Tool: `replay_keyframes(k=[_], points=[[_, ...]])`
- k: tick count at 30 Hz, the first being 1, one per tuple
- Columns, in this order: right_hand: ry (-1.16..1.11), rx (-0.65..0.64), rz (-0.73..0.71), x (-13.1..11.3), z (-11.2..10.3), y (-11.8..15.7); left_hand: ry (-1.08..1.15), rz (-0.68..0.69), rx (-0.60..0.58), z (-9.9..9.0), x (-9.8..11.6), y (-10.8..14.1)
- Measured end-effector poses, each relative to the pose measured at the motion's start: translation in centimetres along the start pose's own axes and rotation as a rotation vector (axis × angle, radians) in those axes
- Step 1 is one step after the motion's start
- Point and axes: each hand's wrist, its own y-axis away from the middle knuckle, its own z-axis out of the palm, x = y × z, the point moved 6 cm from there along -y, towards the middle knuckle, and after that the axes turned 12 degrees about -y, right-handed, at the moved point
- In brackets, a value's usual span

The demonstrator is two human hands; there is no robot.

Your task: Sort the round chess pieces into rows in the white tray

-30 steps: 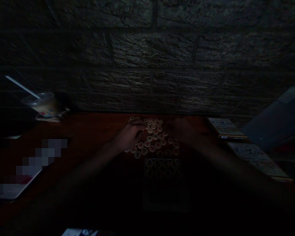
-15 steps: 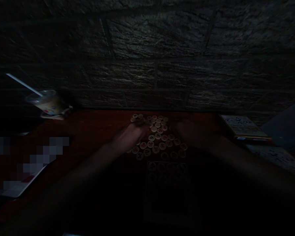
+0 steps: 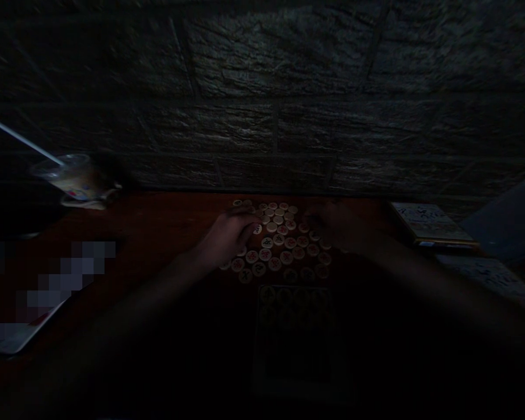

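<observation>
Several round wooden pieces (image 3: 265,254) with red or black characters lie spread on the reddish-brown table (image 3: 166,219); some show plain faces. My left hand (image 3: 230,233) rests over the pieces on the left side, fingers bent and partly hiding them, and what lies under the fingertips is hidden. On the right side of the pieces is my right hand (image 3: 332,223), dark and dim, its fingers hard to make out. Nearer to me, a dim tray (image 3: 261,350) has rows of pieces at its far end.
A plastic cup with a straw (image 3: 72,178) stands at the back left. At the left lies a flat pixelated object (image 3: 20,340). Two boxes or books, one (image 3: 433,221) behind the other (image 3: 485,274), lie at the right. A brick wall (image 3: 254,128) rises behind.
The view has shifted slightly. My left hand has moved a little to the left over the pieces, and a piece with a black character now shows beside its thumb.
</observation>
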Motion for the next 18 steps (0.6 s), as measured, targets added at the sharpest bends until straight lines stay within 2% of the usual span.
replay_keyframes(k=[6,9,13,18], points=[[0.027,0.060,-0.033,-0.4,-0.6,0.1,-0.008,0.004,0.048,-0.1,-0.4,-0.2],[0.062,0.072,-0.150,-1.1,-0.4,-0.2,0.002,0.050,0.056,0.3,-0.2,-0.3],[0.122,0.011,-0.290,-1.8,1.0,-0.4,0.009,0.145,0.018,1.1,0.3,-0.5],[0.116,0.008,-0.266,-2.1,1.1,-0.2,-0.023,0.167,0.006,0.9,0.6,-0.6]])
